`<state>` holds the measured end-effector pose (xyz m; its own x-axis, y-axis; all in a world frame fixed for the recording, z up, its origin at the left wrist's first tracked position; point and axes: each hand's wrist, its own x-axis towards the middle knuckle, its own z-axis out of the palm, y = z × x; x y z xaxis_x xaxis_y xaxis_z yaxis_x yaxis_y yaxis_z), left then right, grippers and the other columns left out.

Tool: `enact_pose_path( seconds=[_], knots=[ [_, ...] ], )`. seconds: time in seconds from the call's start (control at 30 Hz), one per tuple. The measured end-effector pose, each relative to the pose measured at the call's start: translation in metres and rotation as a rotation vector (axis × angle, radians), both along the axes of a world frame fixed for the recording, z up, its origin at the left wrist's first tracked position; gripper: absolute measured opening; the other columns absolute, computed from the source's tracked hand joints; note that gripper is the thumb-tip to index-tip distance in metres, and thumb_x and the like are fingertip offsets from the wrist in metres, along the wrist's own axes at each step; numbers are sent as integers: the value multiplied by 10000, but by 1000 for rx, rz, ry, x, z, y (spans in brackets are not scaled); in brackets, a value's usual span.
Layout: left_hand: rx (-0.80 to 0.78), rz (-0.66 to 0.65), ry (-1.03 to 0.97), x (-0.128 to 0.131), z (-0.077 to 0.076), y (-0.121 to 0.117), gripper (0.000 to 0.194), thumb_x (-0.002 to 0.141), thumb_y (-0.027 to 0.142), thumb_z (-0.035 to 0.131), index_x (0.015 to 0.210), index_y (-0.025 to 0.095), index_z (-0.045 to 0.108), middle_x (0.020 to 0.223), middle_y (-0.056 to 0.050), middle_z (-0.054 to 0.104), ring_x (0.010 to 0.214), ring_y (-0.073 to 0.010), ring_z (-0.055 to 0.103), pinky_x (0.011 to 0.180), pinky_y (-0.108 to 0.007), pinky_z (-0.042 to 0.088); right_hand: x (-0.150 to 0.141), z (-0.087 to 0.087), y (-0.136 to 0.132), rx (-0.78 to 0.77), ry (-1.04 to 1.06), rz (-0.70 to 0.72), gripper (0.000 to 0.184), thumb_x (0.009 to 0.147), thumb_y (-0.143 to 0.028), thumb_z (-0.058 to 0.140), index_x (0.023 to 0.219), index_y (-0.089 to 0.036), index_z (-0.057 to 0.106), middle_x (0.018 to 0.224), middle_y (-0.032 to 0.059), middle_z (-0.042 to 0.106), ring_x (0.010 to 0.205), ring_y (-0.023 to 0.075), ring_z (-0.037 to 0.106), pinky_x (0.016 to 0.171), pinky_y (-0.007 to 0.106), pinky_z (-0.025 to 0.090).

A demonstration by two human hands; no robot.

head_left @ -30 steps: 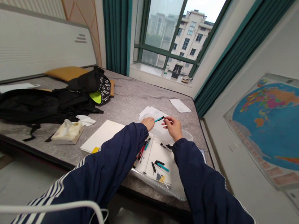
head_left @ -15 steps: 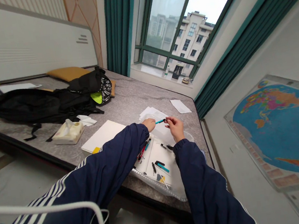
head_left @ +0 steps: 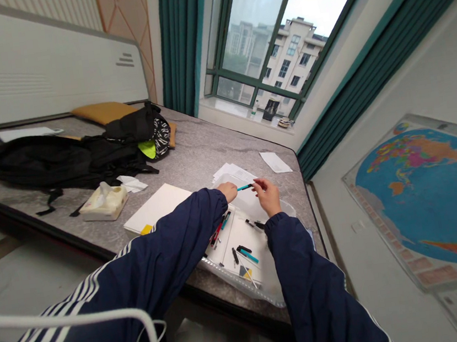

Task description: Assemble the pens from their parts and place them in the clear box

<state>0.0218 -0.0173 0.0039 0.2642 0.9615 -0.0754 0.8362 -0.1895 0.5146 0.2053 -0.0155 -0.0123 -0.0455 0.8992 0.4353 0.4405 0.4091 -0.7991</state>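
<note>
Between my two hands, above the far part of a clear plastic tray (head_left: 242,286), is a teal pen (head_left: 244,187) with a dark end. My left hand (head_left: 228,191) is closed round its teal end. The fingertips of my right hand (head_left: 268,195) pinch the dark end. On white sheets in the tray lie another teal pen part (head_left: 249,255), a black cap (head_left: 235,256) and other black pen parts (head_left: 255,224). Red and teal pens (head_left: 219,230) lie near my left sleeve, which partly hides them.
A white box or stack of paper (head_left: 165,201) and a tissue pack (head_left: 104,201) are left of the tray. A black backpack (head_left: 52,159) lies farther left. Loose papers (head_left: 276,162) rest beyond, and a white tube (head_left: 84,318) crosses the lower left.
Almost nothing differs. The pen and my right hand have shifted very slightly; both hands keep their hold.
</note>
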Motion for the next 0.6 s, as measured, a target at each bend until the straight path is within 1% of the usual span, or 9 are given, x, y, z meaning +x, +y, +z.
enact_pose_path(
  seconds=[0.13,0.37,0.5,0.6],
  knots=[
    [16,-7,0,0,-3,3,314,826,155,411,863,134,722,927,-122,701,882,-224,630,735,-285,419,0,1,0,-62,29,11,310,822,-419,573,944,-142,644,836,87,704,715,191,688,530,261,531],
    [42,-2,-29,0,-7,6,302,796,179,427,818,146,726,857,-103,699,837,-218,615,716,-288,414,-2,1,-3,-89,6,19,321,862,-498,509,910,-182,537,699,14,646,582,149,651,443,205,449],
    [76,-20,-155,-2,-13,11,307,771,205,418,780,169,723,793,-75,684,803,-213,601,700,-291,406,-4,5,-7,-110,-12,4,383,879,-573,468,847,-194,514,638,-6,623,519,138,622,439,206,429],
    [112,-43,-224,-3,-17,12,332,765,203,396,793,179,725,748,-58,668,774,-203,593,692,-287,404,-3,7,-10,-64,-119,-49,458,911,-607,394,743,-198,510,569,-6,604,483,129,584,497,224,430]
  ],
)
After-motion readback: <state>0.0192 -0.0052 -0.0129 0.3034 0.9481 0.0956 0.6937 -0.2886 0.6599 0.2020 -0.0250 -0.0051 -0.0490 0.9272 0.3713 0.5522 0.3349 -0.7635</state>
